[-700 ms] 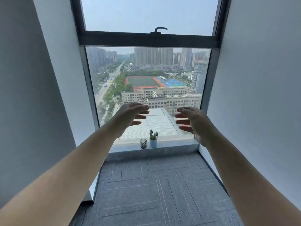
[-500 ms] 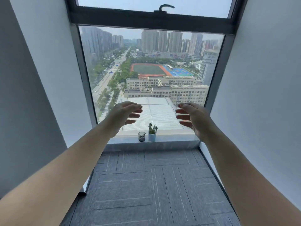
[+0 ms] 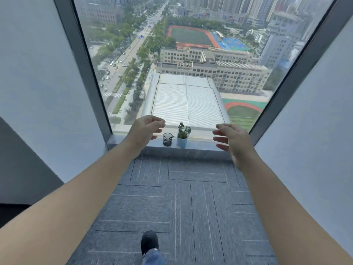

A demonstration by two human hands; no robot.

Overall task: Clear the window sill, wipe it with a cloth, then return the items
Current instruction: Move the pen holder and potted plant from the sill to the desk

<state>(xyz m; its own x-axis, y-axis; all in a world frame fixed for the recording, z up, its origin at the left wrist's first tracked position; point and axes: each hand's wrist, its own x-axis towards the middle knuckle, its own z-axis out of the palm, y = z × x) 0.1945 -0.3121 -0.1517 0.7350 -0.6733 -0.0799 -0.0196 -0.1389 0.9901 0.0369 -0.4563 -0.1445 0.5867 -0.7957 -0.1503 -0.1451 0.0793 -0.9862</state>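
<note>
**Hands out, sill not yet reached**

Both my hands are stretched forward with nothing in them: the left hand has its fingers loosely curled and spread apart, the right hand is open with fingers fanned toward the middle. Neither touches anything. The window sill lies low ahead at the foot of the glass, across a stretch of carpet floor, and my shoe shows at the bottom edge.

Two items stand on the sill, just beside each other near its middle: a dark mesh cup on the left and a small potted plant in a pale blue pot on the right. I see no cloth.

I judge both light. The cup looks rigid, so I would wrap it around the wall. The pot may be breakable and top-heavy; I would grip the pot body, never the stems, and keep it upright.
</note>
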